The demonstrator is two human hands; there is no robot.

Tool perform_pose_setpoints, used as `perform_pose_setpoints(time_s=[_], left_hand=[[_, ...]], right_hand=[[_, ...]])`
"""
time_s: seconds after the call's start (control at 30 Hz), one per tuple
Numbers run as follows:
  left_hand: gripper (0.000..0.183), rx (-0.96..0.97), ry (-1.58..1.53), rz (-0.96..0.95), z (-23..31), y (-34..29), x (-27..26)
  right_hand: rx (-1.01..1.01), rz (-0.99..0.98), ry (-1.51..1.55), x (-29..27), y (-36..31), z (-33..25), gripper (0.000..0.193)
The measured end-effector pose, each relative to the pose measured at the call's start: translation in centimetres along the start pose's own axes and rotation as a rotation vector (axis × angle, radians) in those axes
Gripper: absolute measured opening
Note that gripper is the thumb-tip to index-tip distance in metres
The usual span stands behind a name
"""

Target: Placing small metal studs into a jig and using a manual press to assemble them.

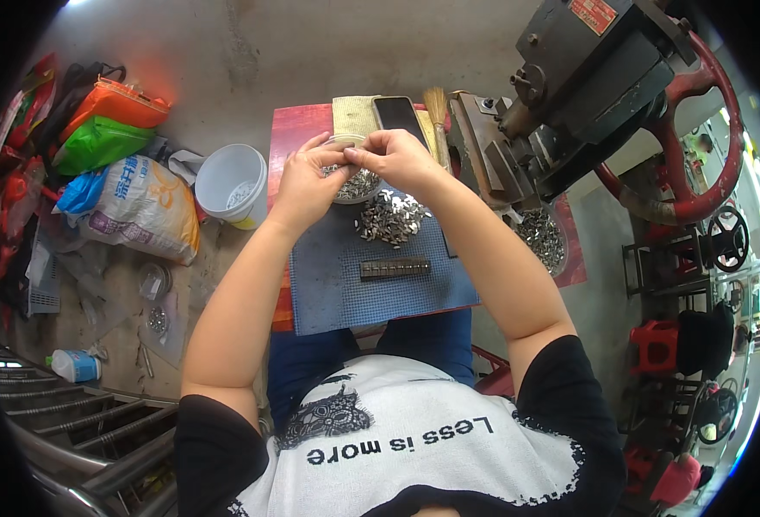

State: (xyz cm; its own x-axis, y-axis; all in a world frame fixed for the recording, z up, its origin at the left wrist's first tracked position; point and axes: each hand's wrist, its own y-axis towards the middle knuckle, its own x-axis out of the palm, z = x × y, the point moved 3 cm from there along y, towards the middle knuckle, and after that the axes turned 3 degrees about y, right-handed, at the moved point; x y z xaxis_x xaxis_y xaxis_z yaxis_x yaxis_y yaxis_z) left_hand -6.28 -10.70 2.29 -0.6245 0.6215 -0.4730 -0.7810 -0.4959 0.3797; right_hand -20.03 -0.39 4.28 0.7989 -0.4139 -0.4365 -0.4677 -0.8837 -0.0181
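**Over the blue mat, fingertips meeting**

Above the blue mat (pixel 380 289), the left hand (pixel 307 185) and right hand (pixel 397 159) are pinching together on a tiny metal piece (pixel 343 155), just over a bowl of small metal parts (pixel 358 185). A loose pile (pixel 390 217) and a dark bar (pixel 395 269) are lying nearby.

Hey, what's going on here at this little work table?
A seated person has both hands together above a blue mat, the left hand and right hand pinching a small metal piece over a bowl of similar pieces. A loose pile and a dark bar-shaped holder lie on the mat.
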Motion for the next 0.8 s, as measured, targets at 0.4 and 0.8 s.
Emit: perform_pose_setpoints(time_s=[0.4,0.8], left_hand=[[0.015,0.366,0.579,-0.264,2.1,1.7,2.5],[0.023,0.285,0.903,-0.332,2.9,2.5,0.5]], right_hand=[[-0.084,0.179,0.015,-1.3,0.1,1.7,0.035],[-0.079,0.199,-0.094,-2.5,-1.2,1.3,0.034]])
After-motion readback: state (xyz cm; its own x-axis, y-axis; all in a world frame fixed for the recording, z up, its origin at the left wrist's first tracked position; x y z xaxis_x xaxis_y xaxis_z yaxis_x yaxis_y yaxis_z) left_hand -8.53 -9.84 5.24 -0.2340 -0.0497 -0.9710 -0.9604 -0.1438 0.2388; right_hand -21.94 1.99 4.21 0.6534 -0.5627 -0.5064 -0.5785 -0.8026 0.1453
